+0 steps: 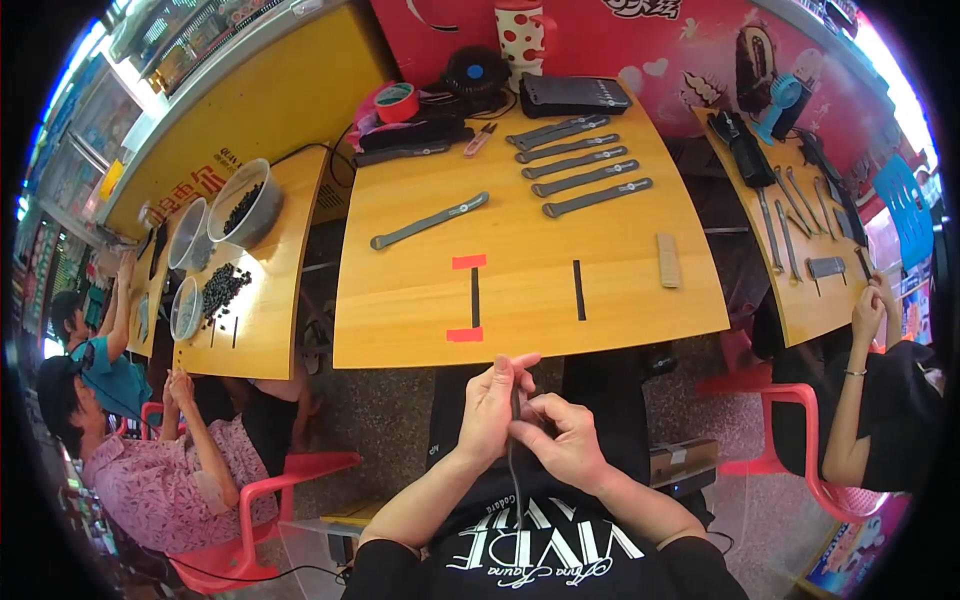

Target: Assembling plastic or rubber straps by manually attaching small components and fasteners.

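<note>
Just in front of the table's near edge, my left hand (490, 412) and my right hand (563, 438) meet around a thin dark grey strap (516, 475). Its lower end hangs toward my lap, edge-on to the view. My left fingers and thumb press on its upper part, and the right thumb and fingertips pinch it from the other side. What lies between the fingertips is mostly hidden. A single grey strap (430, 221) with a rounded end lies at the table's left. Several similar straps (590, 177) form a slanted row at the back right.
The wooden table (640, 320) bears red tape marks (468, 262), black lines (578, 290) and a beige strip (668, 262). Farther back are thread snips (480, 141), a tape roll (396, 102), a fan (476, 72), a spotted tumbler (522, 45) and a dark stack (573, 96). People sit at both side tables.
</note>
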Tool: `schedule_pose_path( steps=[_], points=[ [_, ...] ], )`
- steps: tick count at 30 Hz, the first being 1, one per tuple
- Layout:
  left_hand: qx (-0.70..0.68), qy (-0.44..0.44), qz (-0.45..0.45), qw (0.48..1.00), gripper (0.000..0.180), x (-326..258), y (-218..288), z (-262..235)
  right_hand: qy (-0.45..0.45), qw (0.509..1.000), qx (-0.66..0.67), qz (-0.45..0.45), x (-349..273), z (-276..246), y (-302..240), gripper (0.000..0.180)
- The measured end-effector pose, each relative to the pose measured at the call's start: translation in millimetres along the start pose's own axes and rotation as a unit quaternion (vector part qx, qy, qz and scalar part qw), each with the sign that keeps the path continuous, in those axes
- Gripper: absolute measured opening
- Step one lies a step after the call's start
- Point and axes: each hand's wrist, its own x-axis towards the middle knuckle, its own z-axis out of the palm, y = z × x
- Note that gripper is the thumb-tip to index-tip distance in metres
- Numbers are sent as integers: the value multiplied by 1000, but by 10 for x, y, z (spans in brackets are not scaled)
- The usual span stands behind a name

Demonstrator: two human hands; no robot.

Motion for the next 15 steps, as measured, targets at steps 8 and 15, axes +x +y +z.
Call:
schedule_pose_path(
  steps=[8, 15],
  points=[
    [-59, -21, -41, 997, 32, -269, -62, 9, 38, 998, 30, -25, -37, -27, 69, 3],
    [-78, 27, -40, 996, 24, -203, 54, -16, 78, 978, -146, -125, 8, -115, -94, 13]
  ],
)
